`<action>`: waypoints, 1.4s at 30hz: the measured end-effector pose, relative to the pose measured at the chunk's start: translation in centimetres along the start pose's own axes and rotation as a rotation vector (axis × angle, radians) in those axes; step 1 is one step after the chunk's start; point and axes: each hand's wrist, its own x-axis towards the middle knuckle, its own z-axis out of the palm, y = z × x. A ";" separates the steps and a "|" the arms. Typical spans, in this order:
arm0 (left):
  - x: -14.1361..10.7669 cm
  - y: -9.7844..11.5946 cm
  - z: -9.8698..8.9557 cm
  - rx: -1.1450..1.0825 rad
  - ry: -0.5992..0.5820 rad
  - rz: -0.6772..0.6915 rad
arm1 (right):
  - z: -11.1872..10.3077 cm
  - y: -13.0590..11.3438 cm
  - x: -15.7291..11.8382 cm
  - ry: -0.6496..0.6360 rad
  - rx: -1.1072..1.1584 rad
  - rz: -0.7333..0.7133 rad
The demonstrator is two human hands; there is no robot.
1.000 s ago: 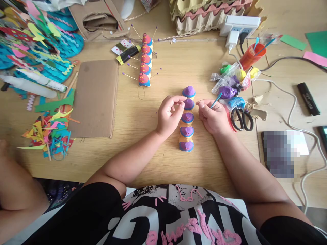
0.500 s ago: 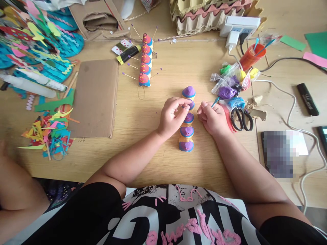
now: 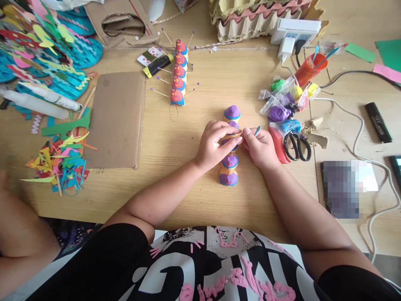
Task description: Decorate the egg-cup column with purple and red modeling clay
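A strip of egg-carton cups [image 3: 229,179], topped with purple clay over blue rims and yellow sides, stands on the table in front of me. Above its middle cups, my left hand [image 3: 213,144] has thumb and forefinger closed toward my right fingertips. Whatever is in that pinch is too small to make out. My right hand [image 3: 259,147], just right of the strip, grips a small blue modelling tool [image 3: 257,130], whose end sticks up past the thumb. My hands cover part of the second and third cups.
A red-and-blue carton caterpillar [image 3: 178,83] with stick legs stands farther back. To the right are bagged clay [image 3: 278,113], scissors [image 3: 297,147] and an orange cup [image 3: 310,69]. Cardboard [image 3: 117,121] and paper scraps [image 3: 62,163] lie left. Someone's arm [image 3: 25,238] rests at lower left.
My left hand has shifted slightly right, and its fingertips now meet those of my right hand. The blue tool has tilted and moved a little left in my right hand.
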 end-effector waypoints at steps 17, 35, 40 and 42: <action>0.1 -0.1 -0.1 -0.006 0.045 -0.009 | -0.2 0.1 0.3 -0.018 0.061 0.008; -0.1 -0.2 0.3 -0.128 0.160 -0.141 | -0.4 -0.1 0.8 0.085 0.215 0.075; -0.1 -0.3 0.3 -0.135 0.161 -0.139 | -0.4 -0.1 0.8 0.083 0.260 0.075; -0.2 -0.3 0.3 -0.134 0.162 -0.137 | -0.5 -0.1 0.8 0.077 0.274 0.072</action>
